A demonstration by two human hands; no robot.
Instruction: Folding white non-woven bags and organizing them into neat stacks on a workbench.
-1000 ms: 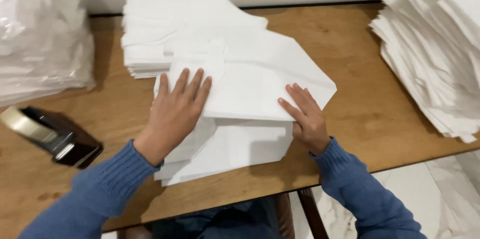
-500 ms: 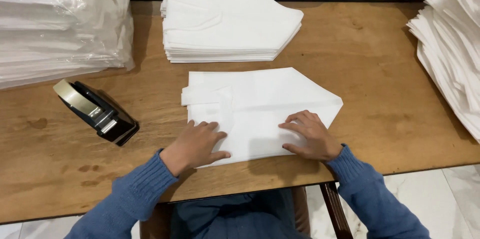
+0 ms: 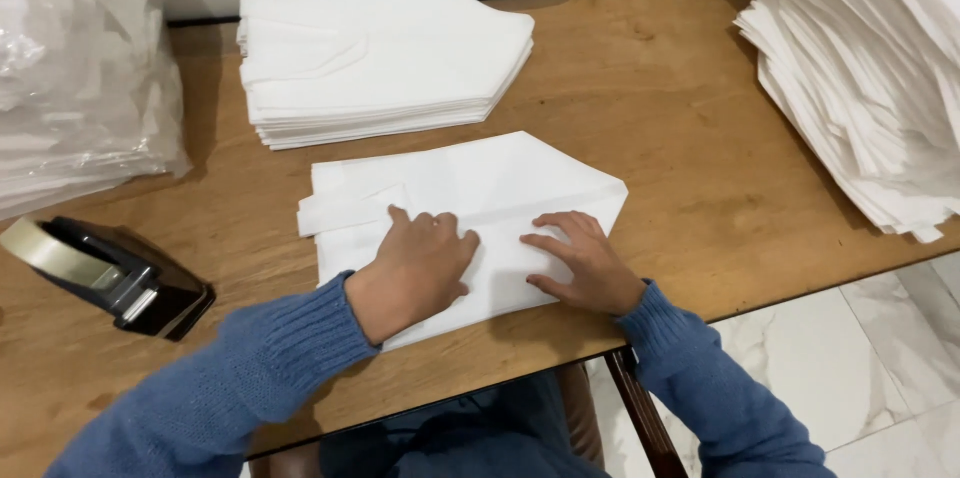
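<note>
Pressing flat, both hands have slid closer together over 1 second: left hand (image 3: 425, 263) and right hand (image 3: 580, 263) rest fingers spread, gripping nothing, on the folded white sheet (image 3: 470, 198) at the tabletop's (image 3: 680, 108) 6 o'clock edge, its crease now smoothed.

Lighting: bright, even, falling from above; soft shadows lying under the hands; white stacks glaring slightly; focus holding sharp.

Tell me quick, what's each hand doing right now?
Left hand: open, palm down, pressing on the folded white fabric piece.
Right hand: open, fingers spread flat on the same piece.
</note>
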